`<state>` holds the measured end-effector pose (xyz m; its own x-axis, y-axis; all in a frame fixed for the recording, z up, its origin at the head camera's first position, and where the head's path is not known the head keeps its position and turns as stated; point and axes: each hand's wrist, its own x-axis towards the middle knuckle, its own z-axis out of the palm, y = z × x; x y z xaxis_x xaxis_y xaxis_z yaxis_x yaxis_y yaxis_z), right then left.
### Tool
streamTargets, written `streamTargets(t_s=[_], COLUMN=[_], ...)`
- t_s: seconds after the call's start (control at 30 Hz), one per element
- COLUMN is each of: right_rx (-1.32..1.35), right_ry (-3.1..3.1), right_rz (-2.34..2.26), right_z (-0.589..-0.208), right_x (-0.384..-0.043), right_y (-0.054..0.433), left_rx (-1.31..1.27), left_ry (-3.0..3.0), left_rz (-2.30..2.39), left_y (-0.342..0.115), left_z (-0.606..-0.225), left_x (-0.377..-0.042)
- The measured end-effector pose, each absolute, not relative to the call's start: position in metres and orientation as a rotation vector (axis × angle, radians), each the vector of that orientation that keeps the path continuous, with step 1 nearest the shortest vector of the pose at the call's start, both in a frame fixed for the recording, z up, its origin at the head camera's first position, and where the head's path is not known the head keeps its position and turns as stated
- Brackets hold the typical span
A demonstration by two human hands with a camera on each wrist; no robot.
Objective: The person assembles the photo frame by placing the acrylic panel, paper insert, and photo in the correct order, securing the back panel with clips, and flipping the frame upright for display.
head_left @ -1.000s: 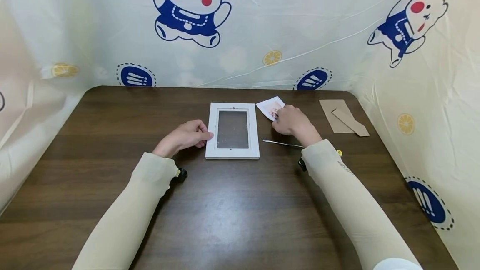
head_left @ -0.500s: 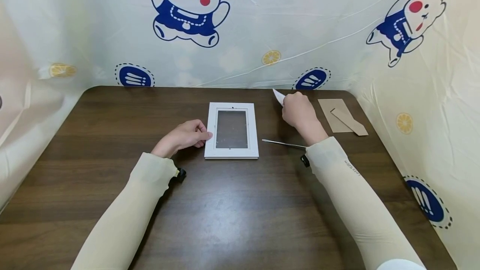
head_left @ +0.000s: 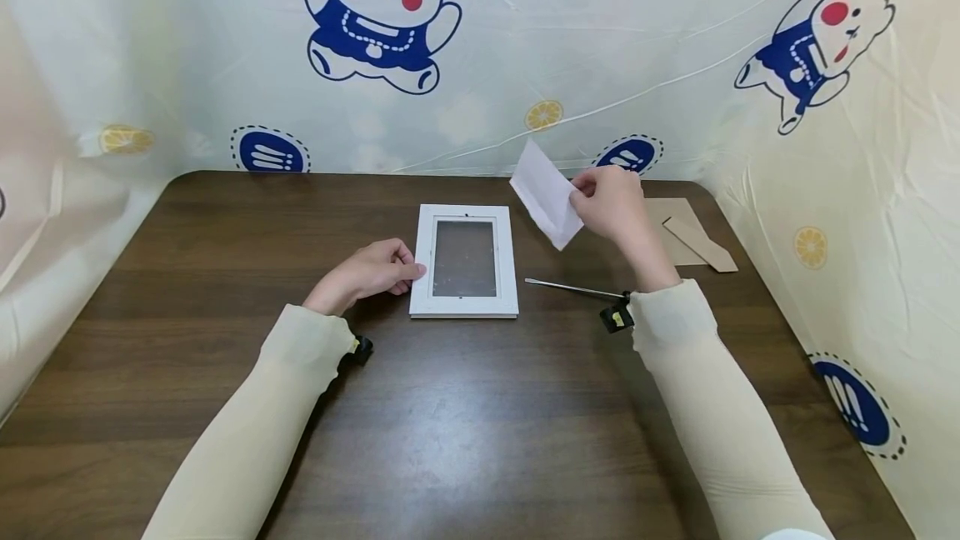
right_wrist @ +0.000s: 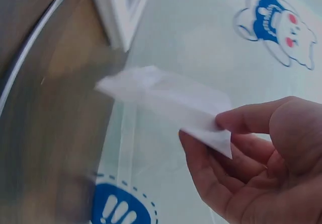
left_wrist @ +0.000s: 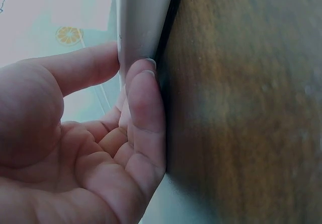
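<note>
A white picture frame (head_left: 463, 307) lies face up on the dark wooden table, its dark pane (head_left: 463, 259) bordered by a wide rim. My left hand (head_left: 378, 267) pinches the frame's left edge; in the left wrist view the thumb is on the frame's face and the curled fingertips are at its side. Raised above the table to the right, my right hand (head_left: 611, 202) pinches a small photo (head_left: 546, 194) by one edge, thumb against fingers. Its plain white back shows, slightly bent. In the right wrist view the photo (right_wrist: 171, 95) is somewhat blurred.
A thin metal rod (head_left: 570, 287) with a flattened tip lies right of the frame, partly hidden by the right wrist. At the back right lies a brown backing board (head_left: 671, 215) with its tan stand leg (head_left: 701, 245) on top. A printed curtain (head_left: 480, 65) surrounds the table.
My right hand has picked the photo up off the table, lifted it and turned it so the blank back shows instead of the pink picture. My left hand has stayed on the frame.
</note>
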<state>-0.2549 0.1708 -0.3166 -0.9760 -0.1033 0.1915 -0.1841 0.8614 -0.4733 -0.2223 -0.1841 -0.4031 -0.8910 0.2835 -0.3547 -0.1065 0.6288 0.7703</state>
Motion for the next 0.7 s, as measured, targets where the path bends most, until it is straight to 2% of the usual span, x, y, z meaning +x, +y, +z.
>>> streamTargets(t_s=[0.23, 0.7], right_rx=[0.245, 0.184], right_ry=[-2.872, -2.805], right_rz=[1.048, 1.752], right_z=[-0.322, -0.363], right_x=[-0.241, -0.227], right_y=[0.162, 0.134], left_rx=[0.144, 0.151], left_ry=[2.403, 2.405], left_rz=[1.177, 1.17], left_y=[-0.185, -0.185], left_z=[-0.403, -0.4], left_x=[-0.223, -0.221])
